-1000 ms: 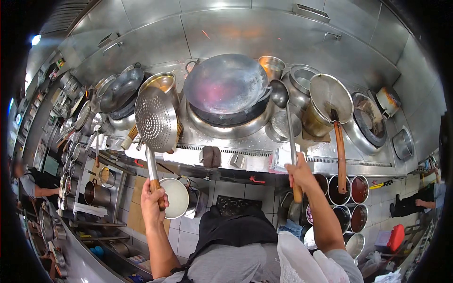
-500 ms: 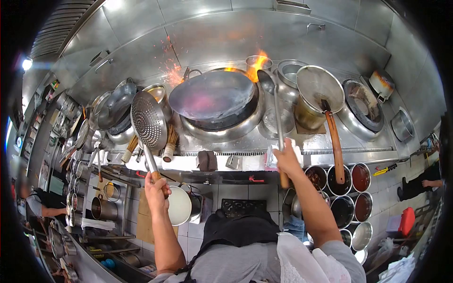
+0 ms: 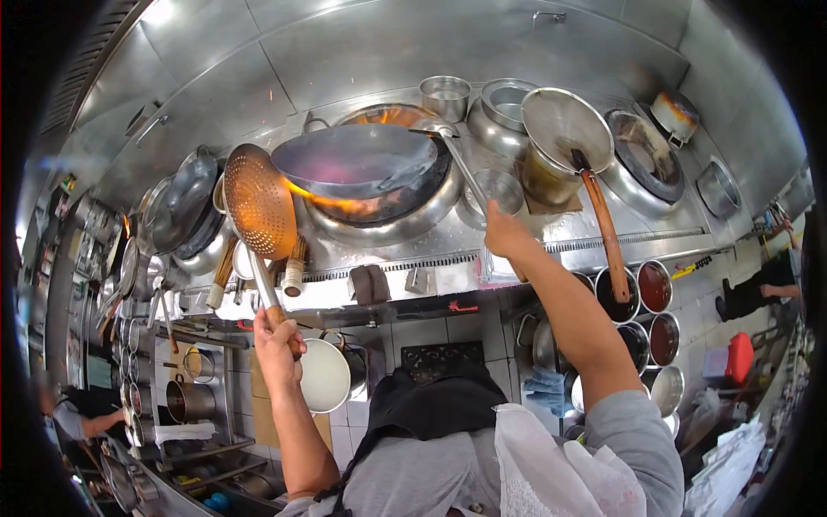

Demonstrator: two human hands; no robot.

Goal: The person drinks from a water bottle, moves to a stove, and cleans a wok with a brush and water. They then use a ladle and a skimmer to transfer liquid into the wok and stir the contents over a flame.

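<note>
My left hand (image 3: 277,346) is closed round the wooden handle of a perforated skimmer (image 3: 258,202). Its round metal bowl stands raised at the wok's left side, lit orange by the flames. In my right hand (image 3: 508,233) is a long-handled ladle (image 3: 465,168), its head at the right rim of the large wok (image 3: 353,159). The wok sits tilted over the burner ring (image 3: 396,220), with flames (image 3: 332,200) showing beneath its front left edge and more glow behind it. What the wok holds, if anything, I cannot make out.
Right of the wok, a fine-mesh strainer (image 3: 564,129) rests on a pot, its wooden handle jutting forward. Bamboo brushes (image 3: 295,267) stand before the skimmer. Several sauce pots (image 3: 655,289) are at lower right, and a white-filled pot (image 3: 324,375) is below left. Another person (image 3: 82,414) is at far left.
My right hand has moved forward and left, bringing the ladle head onto the wok's right rim. Flames behind the wok have dropped, and flames now show under its front left. The sparks have mostly gone.
</note>
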